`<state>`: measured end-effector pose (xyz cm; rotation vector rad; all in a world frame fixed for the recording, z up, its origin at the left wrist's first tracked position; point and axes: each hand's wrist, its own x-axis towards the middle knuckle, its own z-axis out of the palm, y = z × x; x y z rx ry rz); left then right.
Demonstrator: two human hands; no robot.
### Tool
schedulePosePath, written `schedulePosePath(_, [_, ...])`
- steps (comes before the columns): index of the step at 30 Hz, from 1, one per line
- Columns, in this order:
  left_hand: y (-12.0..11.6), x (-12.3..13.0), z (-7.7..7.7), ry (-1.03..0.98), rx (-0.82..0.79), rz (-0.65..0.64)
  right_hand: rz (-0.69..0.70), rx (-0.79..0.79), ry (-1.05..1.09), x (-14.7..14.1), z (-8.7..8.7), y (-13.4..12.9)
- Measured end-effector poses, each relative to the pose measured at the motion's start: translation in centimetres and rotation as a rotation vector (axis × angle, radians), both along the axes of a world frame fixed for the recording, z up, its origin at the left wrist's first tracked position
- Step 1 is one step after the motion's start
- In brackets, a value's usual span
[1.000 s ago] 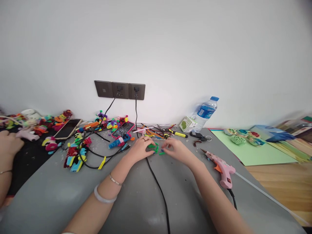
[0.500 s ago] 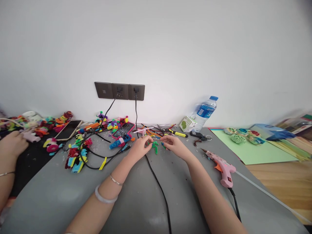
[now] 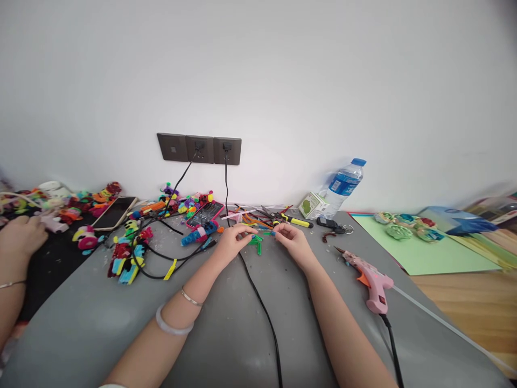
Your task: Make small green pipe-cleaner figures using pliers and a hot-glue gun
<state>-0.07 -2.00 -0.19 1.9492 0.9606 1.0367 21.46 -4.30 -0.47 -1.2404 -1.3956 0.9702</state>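
Observation:
Between my hands, green pipe cleaner pieces [image 3: 259, 247] lie bent on the grey table. My left hand [image 3: 234, 243] is on their left, thumb and forefinger closed together at the tips; whatever is between them is too small to make out. A short green pipe cleaner [image 3: 267, 233] sticks out leftward from the pinched fingertips of my right hand [image 3: 294, 243]. Just behind lie loose orange and dark pipe cleaners [image 3: 254, 220] and yellow-and-black handled pliers [image 3: 297, 221]. A blue pipe cleaner figure [image 3: 198, 234] rests left of my left hand.
A pink glue gun [image 3: 376, 285] lies right of my right forearm, its cord trailing forward. A black cable [image 3: 258, 302] crosses between my arms. A water bottle [image 3: 344, 186] and phone [image 3: 205, 214] stand or lie behind. At left, another person's hand [image 3: 24, 237] is near colourful figures.
My right fingers have drawn closer together, and the short green piece now shows between my hands. My left fingers have straightened slightly. The view has shifted a little.

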Motion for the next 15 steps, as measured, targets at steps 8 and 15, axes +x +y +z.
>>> schedulePosePath(8, [0.0, 0.2, -0.4, -0.077, -0.097, 0.013, -0.102, 0.358, -0.353, -0.7, 0.3, -1.1])
schedulePosePath(15, [-0.6, 0.4, 0.1, -0.085, -0.092, -0.022, 0.027, 0.361, -0.32, -2.0, 0.1, -1.5])
